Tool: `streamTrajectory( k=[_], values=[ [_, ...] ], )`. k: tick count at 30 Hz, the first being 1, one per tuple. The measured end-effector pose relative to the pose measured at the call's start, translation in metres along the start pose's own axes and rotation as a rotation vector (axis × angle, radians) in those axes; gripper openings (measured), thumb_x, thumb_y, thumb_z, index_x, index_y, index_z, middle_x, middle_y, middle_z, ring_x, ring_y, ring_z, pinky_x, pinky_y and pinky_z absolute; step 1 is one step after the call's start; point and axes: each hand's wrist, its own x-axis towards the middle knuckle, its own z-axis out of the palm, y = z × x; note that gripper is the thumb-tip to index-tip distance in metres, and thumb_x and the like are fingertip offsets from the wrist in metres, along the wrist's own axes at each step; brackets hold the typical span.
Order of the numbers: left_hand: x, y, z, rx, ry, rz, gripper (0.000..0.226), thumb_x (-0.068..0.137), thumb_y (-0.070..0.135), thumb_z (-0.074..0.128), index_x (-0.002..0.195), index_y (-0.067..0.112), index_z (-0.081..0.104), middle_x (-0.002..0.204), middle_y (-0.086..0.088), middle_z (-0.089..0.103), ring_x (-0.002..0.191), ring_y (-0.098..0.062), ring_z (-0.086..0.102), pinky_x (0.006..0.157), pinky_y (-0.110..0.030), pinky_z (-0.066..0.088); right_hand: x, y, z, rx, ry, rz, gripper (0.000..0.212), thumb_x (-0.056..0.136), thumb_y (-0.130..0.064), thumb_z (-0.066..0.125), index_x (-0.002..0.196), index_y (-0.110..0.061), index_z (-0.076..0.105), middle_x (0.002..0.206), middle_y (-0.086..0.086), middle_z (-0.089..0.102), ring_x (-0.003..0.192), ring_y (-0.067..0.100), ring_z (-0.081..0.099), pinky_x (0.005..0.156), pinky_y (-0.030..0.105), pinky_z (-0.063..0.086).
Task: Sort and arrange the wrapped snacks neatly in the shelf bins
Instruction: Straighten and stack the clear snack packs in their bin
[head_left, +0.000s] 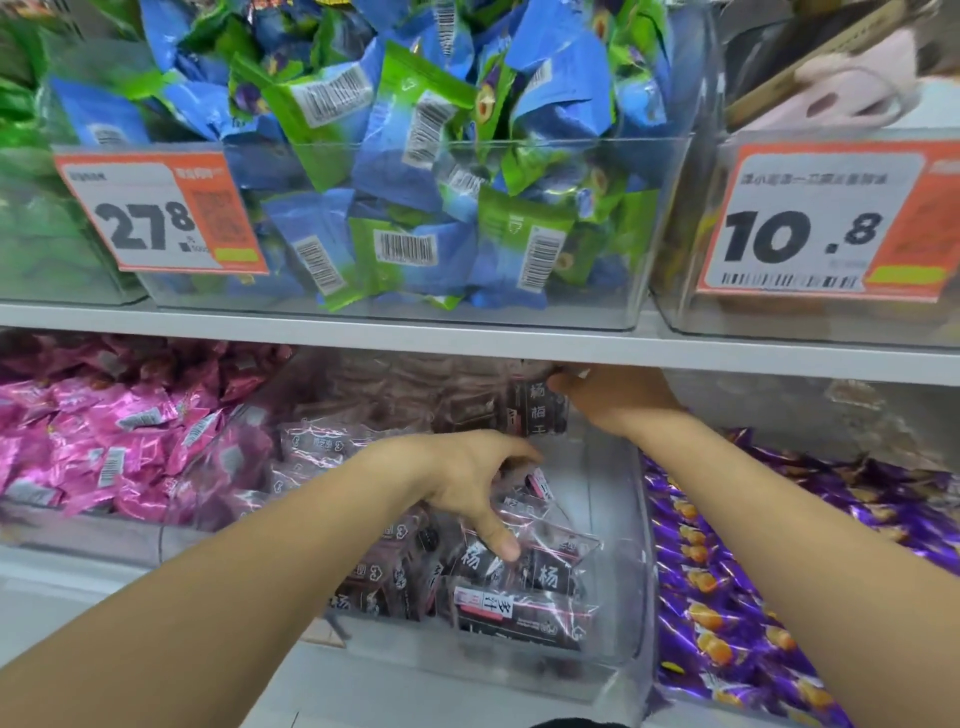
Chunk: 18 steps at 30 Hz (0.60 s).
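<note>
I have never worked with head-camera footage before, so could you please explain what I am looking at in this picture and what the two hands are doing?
This is one wide-angle picture from a camera worn on a person's head, looking forward and down at shop shelves. There is no machine, only two bare hands. Both reach into the clear middle bin on the lower shelf, which holds dark plum-snack packets. The left hand rests among them with fingers spread and thumb down on a packet; it grips nothing that I can see. The right hand is far back under the shelf edge, next to an upright dark packet; its fingers are hidden. Nearby bins hold pink packets, purple packets, and above, blue and green packets behind a price tag.
</note>
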Motion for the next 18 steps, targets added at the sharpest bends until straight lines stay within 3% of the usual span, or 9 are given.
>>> streamTrajectory(
  k=[4, 7, 8, 12, 14, 16, 18],
  values=[
    [0.005, 0.0, 0.0, 0.089, -0.057, 0.028, 0.112, 0.061, 0.036, 0.091, 0.148, 0.047, 0.023, 0.159, 0.009, 0.025, 0.142, -0.022, 0.031, 0.113, -0.04, 0.035, -0.003, -0.001, 0.0, 0.06, 0.044, 0.041, 0.031, 0.103, -0.034, 0.045, 0.119, -0.014, 0.063, 0.127, 0.009, 0.063, 0.118, 0.026, 0.056, 0.088, 0.026, 0.038],
    [0.008, 0.001, -0.002, 0.029, -0.119, -0.024, 0.117, 0.058, 0.033, 0.094, 0.145, 0.054, 0.019, 0.158, 0.011, 0.022, 0.14, -0.03, 0.034, 0.094, -0.051, 0.052, -0.005, -0.002, -0.002, 0.066, 0.04, 0.052, 0.033, 0.104, -0.033, 0.044, 0.121, -0.011, 0.062, 0.128, 0.011, 0.062, 0.12, 0.027, 0.055, 0.091, 0.027, 0.039],
    [0.009, 0.003, -0.003, 0.034, -0.121, -0.036, 0.12, 0.055, 0.034, 0.095, 0.144, 0.054, 0.018, 0.157, 0.011, 0.023, 0.139, -0.031, 0.036, 0.089, -0.051, 0.055, -0.006, -0.003, -0.003, 0.064, 0.041, 0.051, 0.033, 0.104, -0.033, 0.043, 0.12, -0.01, 0.061, 0.128, 0.011, 0.062, 0.119, 0.027, 0.055, 0.089, 0.027, 0.039],
    [0.013, 0.007, -0.007, 0.137, -0.125, -0.096, 0.14, 0.034, 0.052, 0.095, 0.15, 0.041, 0.017, 0.159, 0.002, 0.025, 0.133, -0.029, 0.046, 0.098, -0.047, 0.052, -0.005, -0.002, -0.001, 0.121, 0.062, 0.058, 0.03, 0.102, -0.032, 0.048, 0.114, -0.01, 0.065, 0.12, 0.01, 0.065, 0.106, 0.023, 0.057, 0.079, 0.023, 0.037],
    [0.013, 0.006, -0.008, 0.096, -0.13, -0.135, 0.133, 0.036, 0.048, 0.096, 0.148, 0.035, 0.027, 0.153, -0.002, 0.034, 0.123, -0.029, 0.056, 0.091, -0.047, 0.055, -0.005, -0.001, -0.001, 0.131, 0.069, 0.051, 0.03, 0.101, -0.031, 0.049, 0.112, -0.009, 0.066, 0.118, 0.01, 0.066, 0.107, 0.024, 0.058, 0.079, 0.023, 0.036],
    [0.008, 0.008, -0.009, 0.038, -0.11, -0.147, 0.11, 0.045, 0.04, 0.097, 0.139, 0.031, 0.039, 0.14, -0.002, 0.044, 0.108, -0.027, 0.063, 0.084, -0.046, 0.058, -0.005, -0.001, -0.002, 0.141, 0.069, 0.048, 0.029, 0.101, -0.031, 0.05, 0.112, -0.009, 0.066, 0.118, 0.009, 0.066, 0.109, 0.024, 0.058, 0.078, 0.022, 0.035],
    [-0.003, 0.011, -0.01, 0.143, -0.052, -0.109, 0.094, 0.052, 0.044, 0.093, 0.129, 0.026, 0.043, 0.126, 0.003, 0.051, 0.102, -0.02, 0.057, 0.085, -0.035, 0.052, -0.006, 0.0, -0.002, 0.148, 0.075, 0.036, 0.028, 0.101, -0.031, 0.05, 0.112, -0.01, 0.066, 0.119, 0.009, 0.066, 0.108, 0.023, 0.057, 0.077, 0.021, 0.034]
  ],
)
